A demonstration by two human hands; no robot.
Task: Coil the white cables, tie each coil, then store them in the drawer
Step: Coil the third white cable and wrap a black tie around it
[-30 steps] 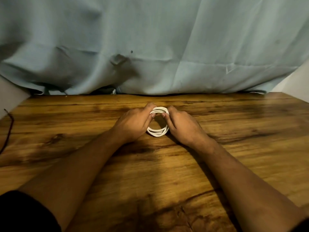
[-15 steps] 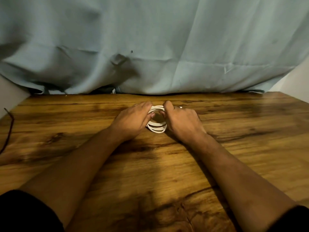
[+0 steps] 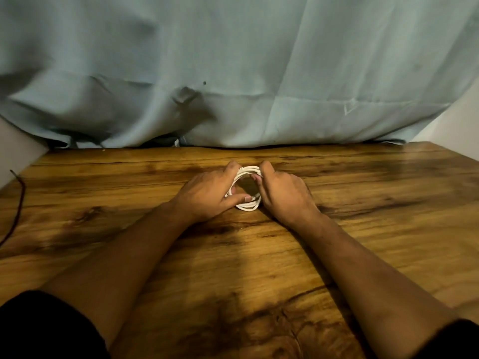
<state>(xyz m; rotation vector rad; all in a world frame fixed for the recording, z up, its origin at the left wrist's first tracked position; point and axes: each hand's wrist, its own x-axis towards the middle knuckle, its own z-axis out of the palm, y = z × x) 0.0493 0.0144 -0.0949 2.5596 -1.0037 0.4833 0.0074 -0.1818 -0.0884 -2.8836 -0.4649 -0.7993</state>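
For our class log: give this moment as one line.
step: coiling | left hand: grips white cable coil | right hand: pinches coil | surface: wooden table | drawer: not in view

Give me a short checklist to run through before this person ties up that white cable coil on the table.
1. Cable coil wound in tidy loops: ok.
2. Left hand grips the coil's left side, thumb across the near loops: ok.
3. Right hand pinches the far right of the coil: ok.
4. Loose end tucked in: cannot tell, fingers hide it.
5. Tie ready or already on: cannot tell, none shows.
6. Drawer open and within reach: cannot tell, not in view.
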